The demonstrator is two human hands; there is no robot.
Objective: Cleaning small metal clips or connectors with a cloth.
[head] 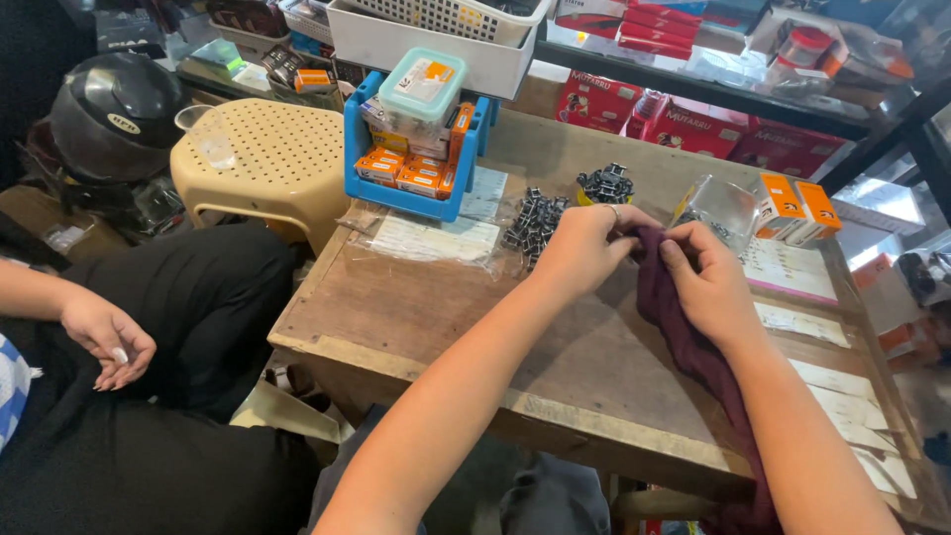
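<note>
My left hand [584,246] and my right hand [705,280] are both closed on a dark maroon cloth [684,337] over the middle of a worn wooden table [446,317]. The cloth trails from my hands down across the table and over its front edge. My fingers pinch the cloth's upper end together; whatever is inside the fold is hidden. Just beyond my left hand lies a pile of small dark metal parts [535,220], and a second pile [605,183] sits farther back.
A blue bin [406,149] of orange boxes with a lidded tub on top stands at the table's back left. Two orange boxes [797,210] and a clear bag [721,206] lie right. Paper strips [832,381] line the right edge. A beige stool [267,159] and another person's hand [109,342] are left.
</note>
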